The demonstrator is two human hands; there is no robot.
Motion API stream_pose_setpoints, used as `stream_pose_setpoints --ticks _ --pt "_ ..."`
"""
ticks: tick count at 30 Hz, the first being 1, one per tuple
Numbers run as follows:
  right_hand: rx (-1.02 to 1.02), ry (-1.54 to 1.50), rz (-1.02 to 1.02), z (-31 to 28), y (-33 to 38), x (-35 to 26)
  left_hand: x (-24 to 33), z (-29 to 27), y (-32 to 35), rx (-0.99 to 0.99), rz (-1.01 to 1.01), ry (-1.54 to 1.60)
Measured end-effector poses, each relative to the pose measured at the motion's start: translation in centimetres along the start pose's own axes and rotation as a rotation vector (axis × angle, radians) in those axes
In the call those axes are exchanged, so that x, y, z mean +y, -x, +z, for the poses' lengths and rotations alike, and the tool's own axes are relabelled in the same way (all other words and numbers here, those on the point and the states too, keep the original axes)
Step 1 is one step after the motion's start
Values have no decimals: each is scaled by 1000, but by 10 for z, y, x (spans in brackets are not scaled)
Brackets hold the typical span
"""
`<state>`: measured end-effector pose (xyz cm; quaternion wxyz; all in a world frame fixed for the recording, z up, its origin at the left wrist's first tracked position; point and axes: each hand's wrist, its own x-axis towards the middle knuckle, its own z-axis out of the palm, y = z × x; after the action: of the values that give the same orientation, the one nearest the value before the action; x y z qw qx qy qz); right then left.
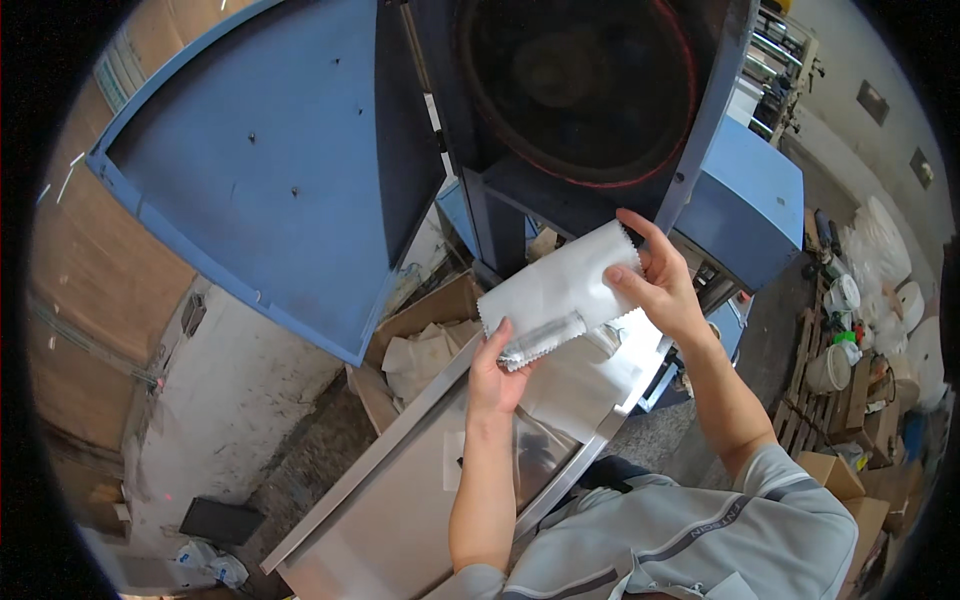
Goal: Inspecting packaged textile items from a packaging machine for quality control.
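Note:
Between my two hands is a white, slightly shiny packet [555, 282] with zigzag-cut ends, tilted up to the right. A greyish, see-through-looking strip runs along its lower edge. My left hand [496, 375] pinches the packet's lower left end, thumb on top and the other fingers hidden behind it. At the opposite end, my right hand [660, 285] has its thumb pressed on the face, with the index finger stretched past the upper corner. The packet is held above a stainless steel chute or table [390, 520], near the open blue machine housing.
A blue machine door [260, 170] swings out to the left. Behind the packet is a large dark wheel with a red rim [690, 80]. A cardboard box [375, 400] with pale sheets stands left of the steel surface. Tubs and bags lie on a wooden pallet [800, 390] at right.

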<state>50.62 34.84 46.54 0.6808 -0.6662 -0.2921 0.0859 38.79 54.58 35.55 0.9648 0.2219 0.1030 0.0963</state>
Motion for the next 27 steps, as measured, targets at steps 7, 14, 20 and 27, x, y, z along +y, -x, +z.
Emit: stream_pose_setpoints --ticks 7,14,20,27 --pt "-103 -99 1 -4 -2 -2 6 6 2 -41 -86 74" --pt "-67 -46 9 -6 -1 4 -4 -9 -5 -3 -97 76" --pt "0 -63 117 -19 1 21 1 8 6 6 71 -58" --pt "63 -84 50 -5 3 12 4 -4 9 1 20 -3"
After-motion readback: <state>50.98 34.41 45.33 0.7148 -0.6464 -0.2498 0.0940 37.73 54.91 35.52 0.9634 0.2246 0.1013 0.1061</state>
